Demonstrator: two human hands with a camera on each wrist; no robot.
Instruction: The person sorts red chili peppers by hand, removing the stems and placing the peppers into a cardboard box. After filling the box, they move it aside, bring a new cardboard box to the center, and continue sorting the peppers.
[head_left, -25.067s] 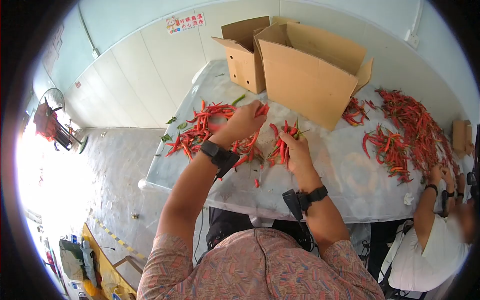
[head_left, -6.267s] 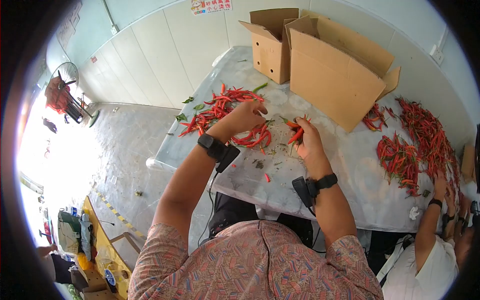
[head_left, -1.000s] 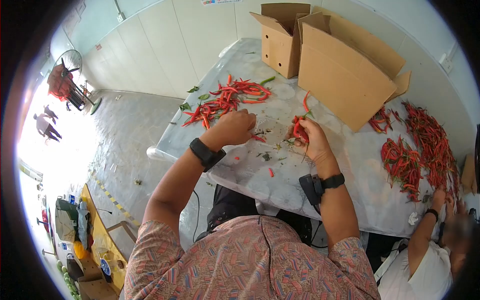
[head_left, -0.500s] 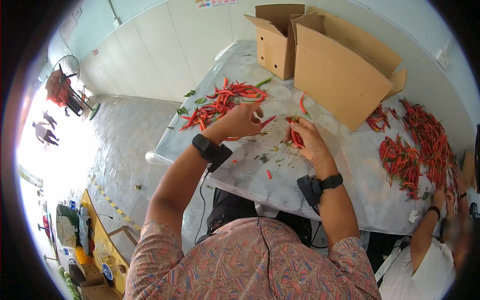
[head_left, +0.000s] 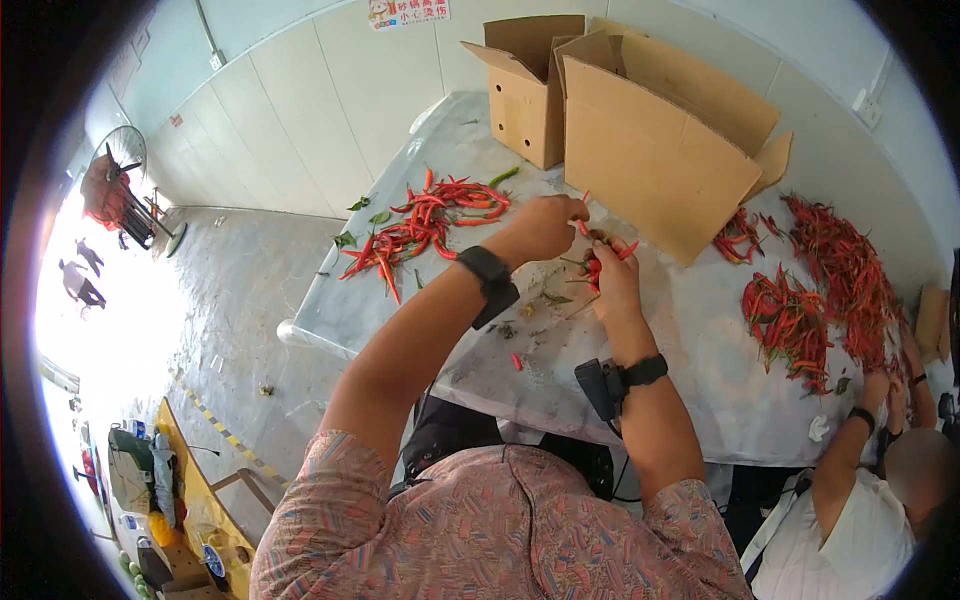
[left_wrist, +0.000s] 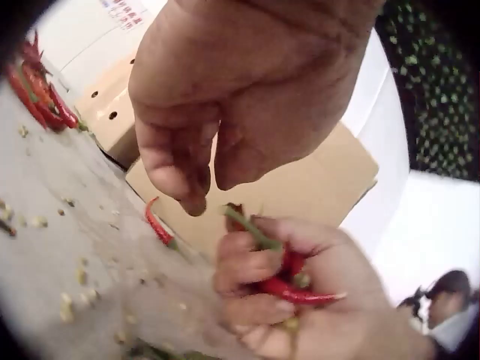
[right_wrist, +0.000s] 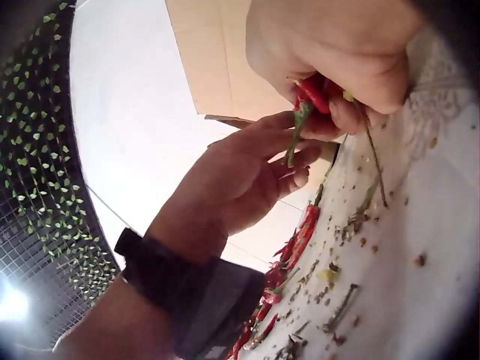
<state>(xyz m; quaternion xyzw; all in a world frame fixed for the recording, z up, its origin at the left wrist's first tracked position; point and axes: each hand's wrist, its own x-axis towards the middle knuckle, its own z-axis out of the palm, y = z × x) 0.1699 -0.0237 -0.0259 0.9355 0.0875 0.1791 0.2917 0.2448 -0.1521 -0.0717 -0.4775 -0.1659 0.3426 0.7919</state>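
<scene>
My right hand (head_left: 622,290) grips a small bunch of red chilies (right_wrist: 315,91), their green stems poking out between the fingers. Just above and left of it is my left hand (head_left: 545,230), its fingers loosely bent and nothing between thumb and fingers in the left wrist view. A single red chili (left_wrist: 157,223) lies on the table near the large box, partly overlapped by my left hand in the head view. Left of both hands spreads a loose pile of red chilies (head_left: 430,215), with one green chili (head_left: 503,177) at its far edge.
Two open cardboard boxes (head_left: 660,150) stand at the back of the plastic-covered table (head_left: 690,390). Larger chili heaps (head_left: 845,265) lie on the right, where another person (head_left: 835,530) works. Stem scraps, seeds and a red chili piece (head_left: 517,361) lie near my hands.
My left hand has moved right from beside the pile to my right hand. The chili it held half a second ago is gone from its fingers. Compared with 25 seconds ago, the left pile is smaller.
</scene>
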